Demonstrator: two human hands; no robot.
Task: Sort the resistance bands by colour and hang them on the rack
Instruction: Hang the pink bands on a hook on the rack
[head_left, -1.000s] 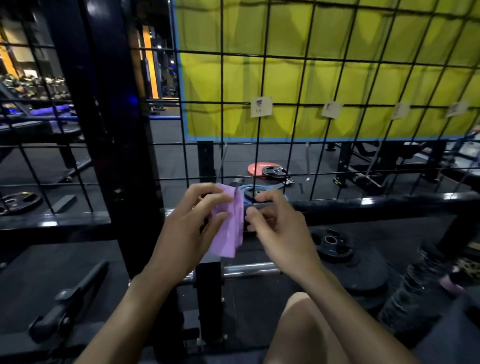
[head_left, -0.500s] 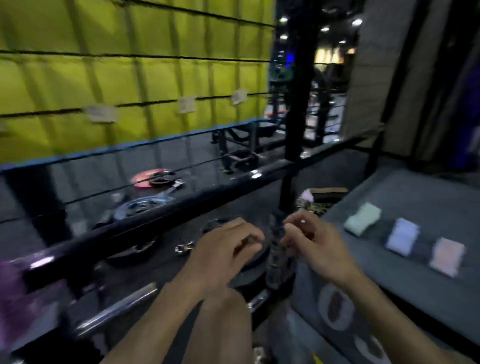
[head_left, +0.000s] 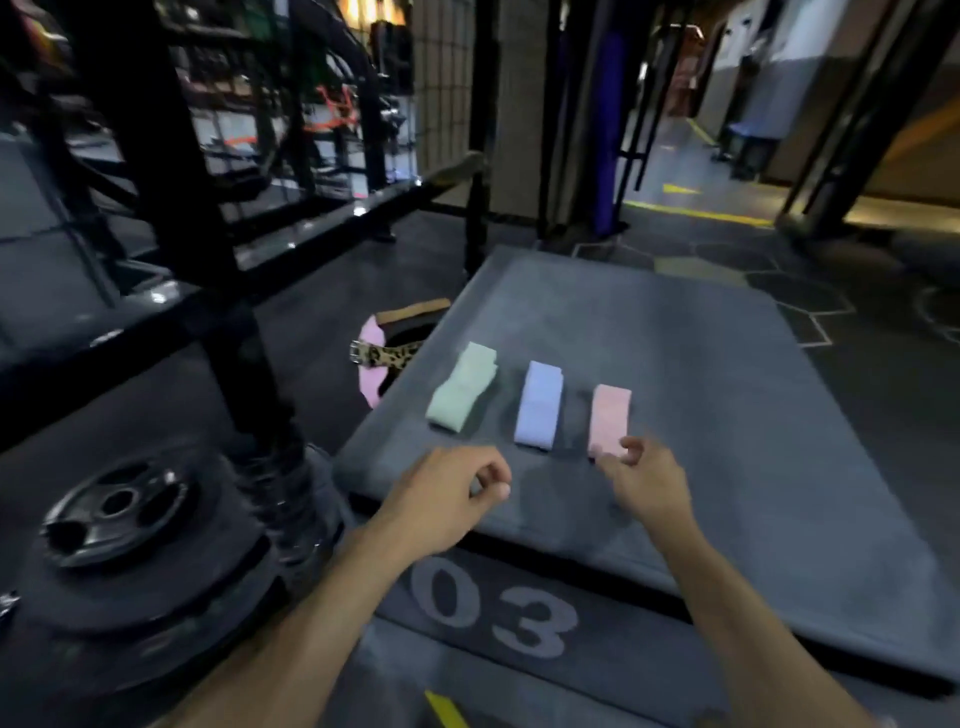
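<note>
Right hand (head_left: 647, 486), fingers loosely curled and empty, nears the soft, light pink band (head_left: 609, 420); best pinched at its six-o'clock end.

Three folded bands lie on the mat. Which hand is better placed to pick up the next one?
Right. The right hand hovers at the pink band; the left hand hangs short of the green band.

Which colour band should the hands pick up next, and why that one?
Probably the pink band. The right hand hovers at its near end with fingers loosely curled and nothing in its grip, so a short reach forward would pinch it. The green band and blue band lie farther left.
</note>
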